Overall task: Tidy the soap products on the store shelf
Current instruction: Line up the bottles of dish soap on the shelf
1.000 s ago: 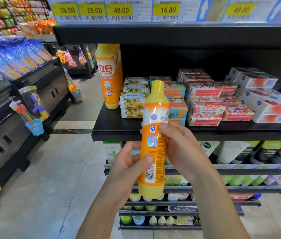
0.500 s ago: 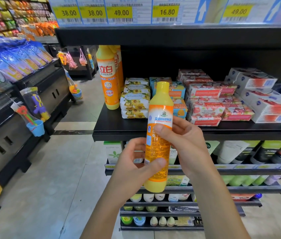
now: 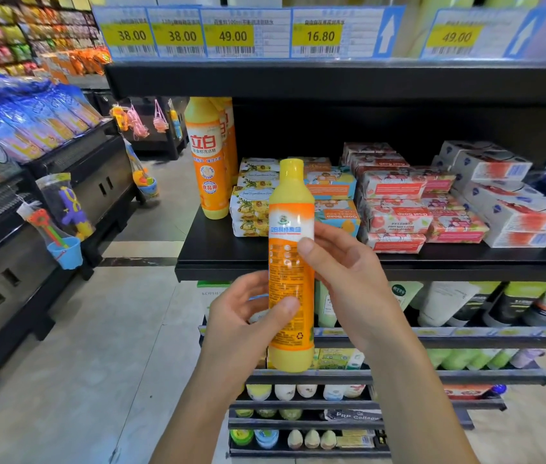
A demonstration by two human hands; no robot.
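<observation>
From the head camera, the bottle is at the centre of the frame, held upright in front of the black shelf, clear of it and of the goods behind. It is yellow with an orange label and a yellow cap.

Both hands grip it. The left hand comes up from the lower middle, its thumb pressed across the lower label and its fingers curled behind. The right hand wraps the bottle from the right, thumb laid on the label just under the white band.

Two taller orange bottles stand at the shelf's left end. To their right are stacks of soap bars: yellow flowered packs, blue-and-orange ones, pink-red ones, and white boxes at the far right.

Yellow price tags line the top of the frame. Tubes lean on the lower shelf at right, and bagged toys hang at left.
</observation>
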